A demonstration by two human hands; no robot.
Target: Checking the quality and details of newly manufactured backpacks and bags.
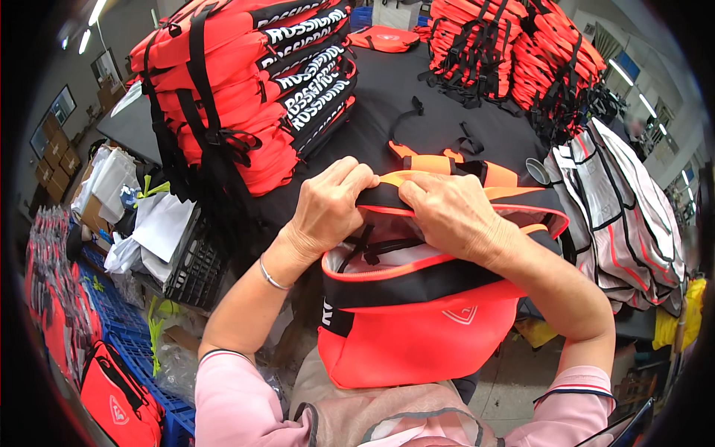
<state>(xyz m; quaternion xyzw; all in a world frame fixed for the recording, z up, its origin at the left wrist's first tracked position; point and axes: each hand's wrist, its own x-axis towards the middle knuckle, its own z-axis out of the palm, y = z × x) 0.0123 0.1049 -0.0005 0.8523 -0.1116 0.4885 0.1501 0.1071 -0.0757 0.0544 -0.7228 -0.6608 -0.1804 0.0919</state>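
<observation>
A red and black bag point(417, 335) stands upright at the table's near edge, close to my body, its zipped top gaping so the pale lining shows. My left hand point(335, 200) is closed on the black far rim of the opening, at its left part. Just to the right, my right hand point(450, 212) pinches the same rim, thumb and fingers pressed together. Between the two hands runs a short stretch of orange edge. Orange straps point(436, 164) lie behind the bag. What lies deep inside the bag is hidden.
On the black table point(387, 89), a tall stack of red bags point(223, 97) rises at the left. More red bags point(480, 45) are piled at the far right. Pale bag pieces point(618, 216) hang at the right. Blue crates point(138, 335) and a black crate point(197, 261) stand at the left.
</observation>
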